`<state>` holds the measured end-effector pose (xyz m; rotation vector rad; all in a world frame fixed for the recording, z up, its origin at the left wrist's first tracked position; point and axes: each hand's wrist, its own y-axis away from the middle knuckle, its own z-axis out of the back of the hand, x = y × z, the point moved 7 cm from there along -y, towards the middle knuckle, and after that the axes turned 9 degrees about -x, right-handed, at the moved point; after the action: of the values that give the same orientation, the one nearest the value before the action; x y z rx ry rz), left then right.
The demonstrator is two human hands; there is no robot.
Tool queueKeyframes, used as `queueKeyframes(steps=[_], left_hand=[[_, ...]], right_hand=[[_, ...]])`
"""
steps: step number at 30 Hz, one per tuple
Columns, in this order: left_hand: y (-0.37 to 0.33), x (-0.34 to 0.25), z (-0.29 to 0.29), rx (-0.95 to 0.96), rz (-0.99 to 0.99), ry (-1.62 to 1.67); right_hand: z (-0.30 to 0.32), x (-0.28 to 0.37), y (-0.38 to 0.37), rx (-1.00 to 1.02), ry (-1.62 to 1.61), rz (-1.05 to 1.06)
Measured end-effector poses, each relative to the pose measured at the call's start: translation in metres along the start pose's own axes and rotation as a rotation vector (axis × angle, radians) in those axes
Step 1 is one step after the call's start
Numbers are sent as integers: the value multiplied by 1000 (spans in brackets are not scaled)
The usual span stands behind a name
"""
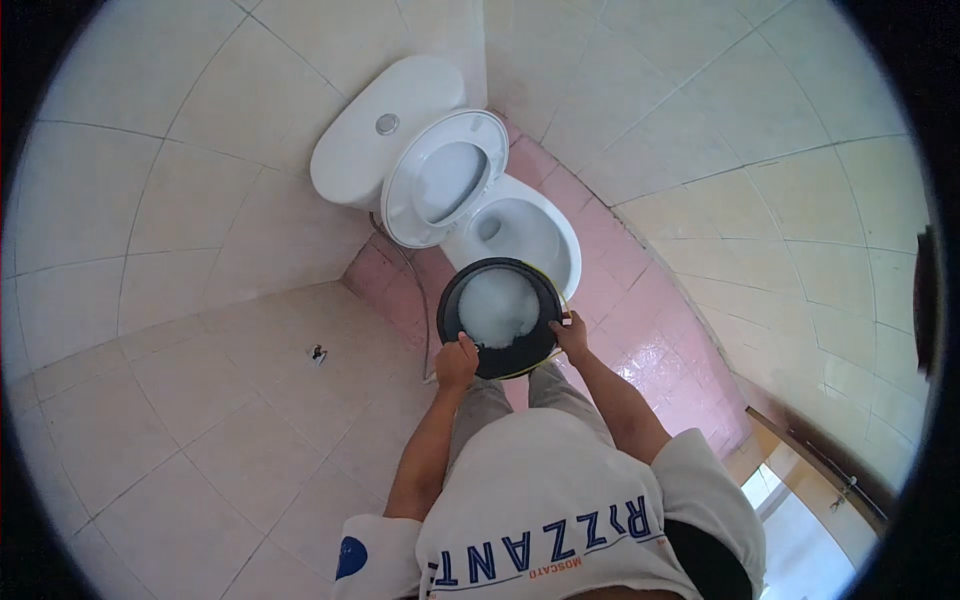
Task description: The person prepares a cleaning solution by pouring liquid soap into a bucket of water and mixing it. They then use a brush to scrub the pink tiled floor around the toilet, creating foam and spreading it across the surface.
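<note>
Head: left grip [457, 363], right grip [572, 336] clasp black bucket [518, 356] either side.

We see an evenly lit, moderately bright room with soft, weak shadows. Toward the lower right, the doorway [795, 520] burns nearly white, and we catch broken glare on the glossy pink floor [650, 365] near it. The left wall [90, 210] looks greyer and flatter, while the right wall [780, 200] takes a yellower tint lower down. We lose detail in the dark wall of the bucket [520, 358]. The fisheye lens bows the tile joints toward the rim, where we find softer detail and black corners.
</note>
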<state>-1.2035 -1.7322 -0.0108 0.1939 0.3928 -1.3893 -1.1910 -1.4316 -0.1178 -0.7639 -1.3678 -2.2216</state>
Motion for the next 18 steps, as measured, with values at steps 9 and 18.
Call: queueKeyframes(steps=[9,18], left_hand=[[5,4,-3,16,-39,-15],[0,-11,6,-16,-115,-57]], right_hand=[[0,-2,-1,-11,9,0],[5,-4,-6,-27,42,29]])
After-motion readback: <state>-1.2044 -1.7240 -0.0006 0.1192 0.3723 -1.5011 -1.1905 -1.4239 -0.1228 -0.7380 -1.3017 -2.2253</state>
